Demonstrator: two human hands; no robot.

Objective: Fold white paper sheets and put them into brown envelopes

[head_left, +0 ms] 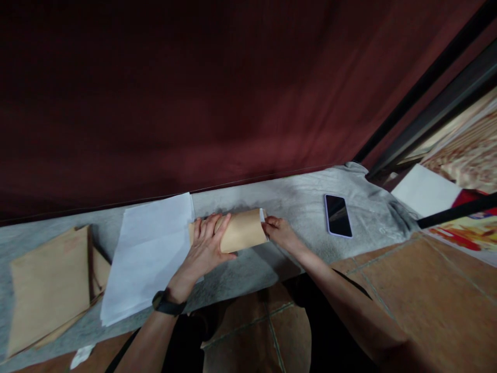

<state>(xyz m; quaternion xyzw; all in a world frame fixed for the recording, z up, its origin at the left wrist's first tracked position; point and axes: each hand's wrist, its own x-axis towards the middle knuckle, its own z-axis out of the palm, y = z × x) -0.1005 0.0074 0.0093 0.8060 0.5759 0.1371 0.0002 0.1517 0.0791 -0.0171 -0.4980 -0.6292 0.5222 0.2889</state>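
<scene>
Brown paper, smooth and slightly bulged, forms the envelope (245,231), which lies crosswise between the two hands. The left hand (208,244), fingers spread, presses on its left part, thumb along the near edge. The right hand (279,231) is narrowed at the envelope's right-hand opening, fingertips partly hidden; whether they grip the contents cannot be told. A white paper edge (261,215) shows within this opening; how much lies inside is hidden. Left of the envelope are flat white sheets (149,259), stacked slightly unevenly, and, farther left, a brown paper pile (52,285) with overlapping layers. Right of it rests a rectangular phone (338,216), rim pale purple. Beneath all is a soft, wrinkled grey cloth (303,194); beyond the envelope hangs a dark red curtain (233,114).
</scene>
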